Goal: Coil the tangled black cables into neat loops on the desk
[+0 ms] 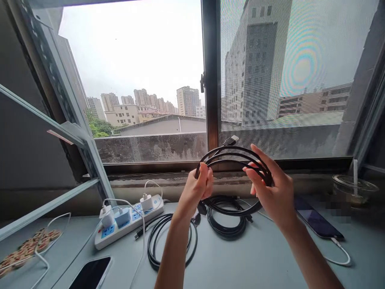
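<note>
Both hands hold up a coil of black cable in front of the window, above the grey table. My left hand is closed around the coil's left side. My right hand grips the right side, fingers wrapped over the loops. A plug end sticks up at the top of the coil. Below the hands, two more coiled black cables lie on the table, one in the middle and one nearer me at the left.
A white power strip with white chargers lies at the left. One phone lies at the front left, another phone on a white cable at the right. A clear cup stands far right. A metal shelf frame rises left.
</note>
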Demonstrator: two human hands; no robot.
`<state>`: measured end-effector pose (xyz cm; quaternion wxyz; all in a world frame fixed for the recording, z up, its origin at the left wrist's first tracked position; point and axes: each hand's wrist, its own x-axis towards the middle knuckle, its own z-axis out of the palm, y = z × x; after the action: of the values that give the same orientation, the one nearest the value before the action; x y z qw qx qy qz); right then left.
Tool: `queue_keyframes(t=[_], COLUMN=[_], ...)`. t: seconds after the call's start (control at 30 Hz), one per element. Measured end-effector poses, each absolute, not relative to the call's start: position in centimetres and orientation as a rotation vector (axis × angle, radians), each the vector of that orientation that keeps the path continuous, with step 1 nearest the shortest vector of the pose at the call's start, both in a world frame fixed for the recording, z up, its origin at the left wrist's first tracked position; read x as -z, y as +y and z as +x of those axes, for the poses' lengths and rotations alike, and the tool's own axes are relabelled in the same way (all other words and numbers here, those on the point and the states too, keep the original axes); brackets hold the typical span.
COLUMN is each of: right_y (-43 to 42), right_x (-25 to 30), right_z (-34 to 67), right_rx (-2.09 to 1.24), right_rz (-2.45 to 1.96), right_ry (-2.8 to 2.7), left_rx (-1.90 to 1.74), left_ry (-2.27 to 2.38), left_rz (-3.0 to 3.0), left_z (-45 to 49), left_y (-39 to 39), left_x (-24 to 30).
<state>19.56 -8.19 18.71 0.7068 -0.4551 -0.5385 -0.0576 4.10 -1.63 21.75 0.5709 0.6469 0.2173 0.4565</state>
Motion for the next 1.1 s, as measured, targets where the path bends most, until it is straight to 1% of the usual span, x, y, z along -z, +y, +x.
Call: queue_keyframes(t=[0.13, 0.27, 0.53, 0.73, 0.9, 1.1], right_y=[-8.2, -8.3, -8.3, -8.1, -8.0, -8.3], right_x=[-18.7, -18.8, -18.8, -18.8, -19.0, -19.3], right_z=[19.6, 19.9, 20.1, 20.1, 20.2, 20.3], right_rx=[0.186, 0.181, 0.167, 0.19, 0.224, 0.385], right_rz=[-0.999, -0.971, -0.999, -1.036, -1.052, -1.05], right_ry=[-1.167, -1.17, -1.144, -1.169, -1.157, -1.135], left_rx=[-0.917, -0.854, -0.888, -1.186, -1.039, -1.119], left_ry=[0.425, 0.316, 0.347, 0.412, 0.379, 0.476], left_rz=[1.322, 1.237, 1.238, 1.376, 1.456, 1.518], left_z=[4.4, 4.1, 4.0, 4.3, 4.8, 5.6], left_y=[-1.5, -1.6, -1.9, -2.6, -3.2, -3.4], left_x=[-22.0, -22.4, -22.5, -22.5, -22.0, -21.7])
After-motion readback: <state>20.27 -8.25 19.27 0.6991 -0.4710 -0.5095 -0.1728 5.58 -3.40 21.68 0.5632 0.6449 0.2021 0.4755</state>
